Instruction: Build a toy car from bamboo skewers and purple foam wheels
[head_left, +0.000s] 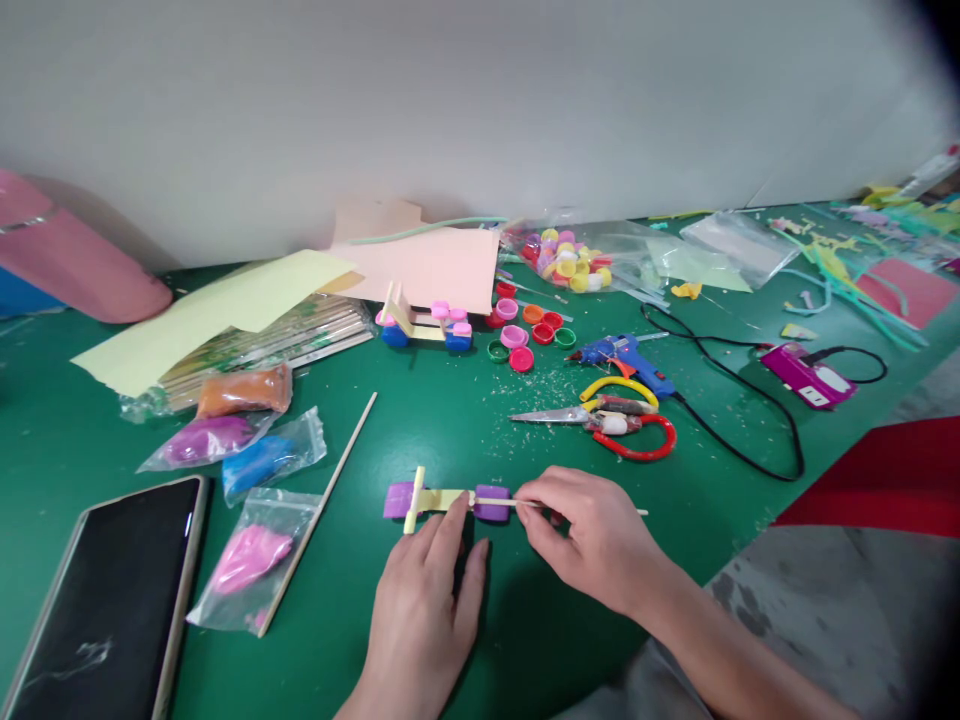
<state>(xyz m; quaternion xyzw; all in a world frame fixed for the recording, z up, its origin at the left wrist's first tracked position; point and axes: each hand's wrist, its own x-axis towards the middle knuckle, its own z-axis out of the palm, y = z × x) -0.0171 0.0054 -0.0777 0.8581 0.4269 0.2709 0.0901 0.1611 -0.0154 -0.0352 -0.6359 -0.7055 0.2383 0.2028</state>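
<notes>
A plain, pale grey wall (480,110) rises along the far edge of the green table (420,420). Beyond the right edge, a red surface (885,480) stands over grey, dark-spotted floor (825,590). The light is soft.

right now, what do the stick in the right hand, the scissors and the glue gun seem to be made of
Stick: probably wood or bamboo, matte, from its pale, uncoated look. Scissors: metal blades, going by their grey sheen; smooth yellow and red handles look like plastic. Glue gun: likely hard plastic, given its smooth blue moulded body.
</notes>
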